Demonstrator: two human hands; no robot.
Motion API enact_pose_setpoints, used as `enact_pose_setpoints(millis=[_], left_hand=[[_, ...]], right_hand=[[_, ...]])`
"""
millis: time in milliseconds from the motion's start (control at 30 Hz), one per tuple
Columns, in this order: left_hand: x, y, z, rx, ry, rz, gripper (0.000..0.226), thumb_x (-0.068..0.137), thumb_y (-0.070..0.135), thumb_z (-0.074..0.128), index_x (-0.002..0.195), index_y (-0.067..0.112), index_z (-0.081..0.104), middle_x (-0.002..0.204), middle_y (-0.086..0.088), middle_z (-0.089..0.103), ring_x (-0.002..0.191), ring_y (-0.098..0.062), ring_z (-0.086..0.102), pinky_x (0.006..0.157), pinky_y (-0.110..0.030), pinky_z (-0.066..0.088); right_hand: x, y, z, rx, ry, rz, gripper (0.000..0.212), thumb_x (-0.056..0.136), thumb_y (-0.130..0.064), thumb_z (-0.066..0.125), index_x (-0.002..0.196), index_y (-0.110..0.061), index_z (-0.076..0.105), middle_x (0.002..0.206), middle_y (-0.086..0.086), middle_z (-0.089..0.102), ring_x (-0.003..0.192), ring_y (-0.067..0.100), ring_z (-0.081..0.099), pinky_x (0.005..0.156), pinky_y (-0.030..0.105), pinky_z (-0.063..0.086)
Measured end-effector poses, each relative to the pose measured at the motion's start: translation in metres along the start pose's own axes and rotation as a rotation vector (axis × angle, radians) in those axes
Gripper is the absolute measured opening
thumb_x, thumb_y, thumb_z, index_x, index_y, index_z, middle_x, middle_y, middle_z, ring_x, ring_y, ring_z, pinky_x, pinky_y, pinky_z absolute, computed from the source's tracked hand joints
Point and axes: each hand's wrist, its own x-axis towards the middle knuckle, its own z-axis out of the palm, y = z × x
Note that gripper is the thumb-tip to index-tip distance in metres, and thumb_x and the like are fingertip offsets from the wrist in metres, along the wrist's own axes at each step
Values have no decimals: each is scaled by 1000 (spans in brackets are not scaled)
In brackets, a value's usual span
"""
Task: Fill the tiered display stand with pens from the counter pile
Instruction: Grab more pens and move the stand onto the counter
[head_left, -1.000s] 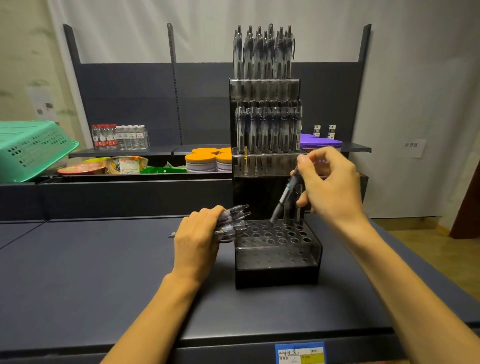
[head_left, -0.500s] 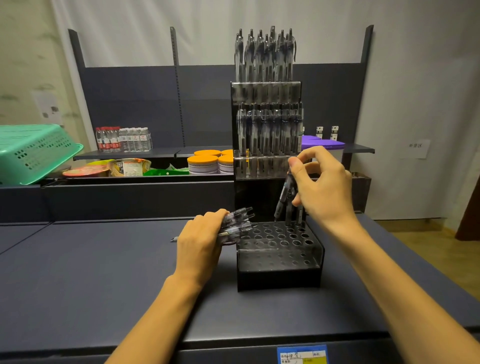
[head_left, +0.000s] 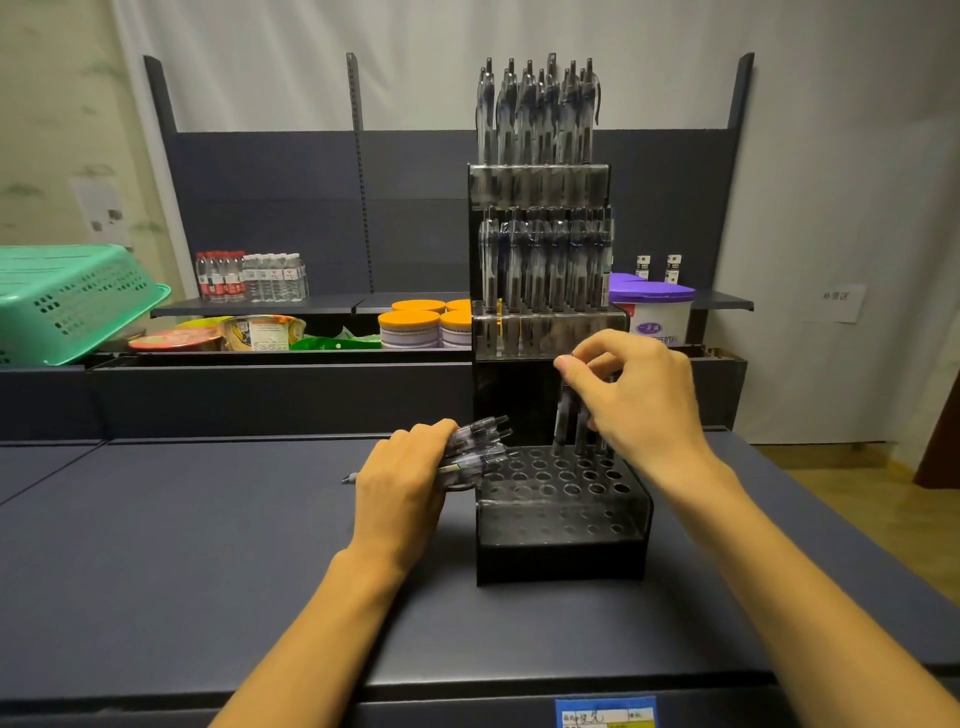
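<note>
On the dark counter, left hand grips a pen bundle; right hand pinches one pen over the three-tier stand.

Dim indoor light; soft glare on the clear acrylic tiered pen stand; wide-angle view bends the edges; distant shelves slightly soft.

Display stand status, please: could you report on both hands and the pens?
Left hand grips spare pens. Right hand pinches pen at bottom tier back row. Upper tiers full; nothing obstructing.
</note>
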Motion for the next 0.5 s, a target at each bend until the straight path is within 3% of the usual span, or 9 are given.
enact_pose_setpoints(millis=[100,167,333,500], left_hand=[[0,0,0,11,1,-5,23,83,14,46,106,16,48,74,-7,61,57,-24,51,51,-34,42],[0,0,-1,12,3,-4,23,83,13,46,106,16,48,74,-7,61,57,-24,52,50,-35,44],[0,1,-1,9,13,2,23,82,12,47,105,16,48,74,-7,61,57,-24,51,55,-32,37],[0,0,-1,24,17,2,23,83,13,46,105,16,49,73,-6,61,57,-23,50,55,-30,36]], right_hand=[[0,-3,1,-118,-1,-6,18,89,-40,65,90,-23,69,76,-6,66,72,11,61,58,21,43],[1,-7,0,-210,1,2,21,90,-42,63,92,-21,68,78,-5,63,73,12,54,56,20,33],[3,-13,3,-354,-47,20,27,91,-44,61,95,-17,67,83,1,63,74,16,48,65,26,35],[-4,-14,3,-329,-86,21,29,89,-43,63,103,-18,66,91,2,68,86,20,63,65,27,39]])
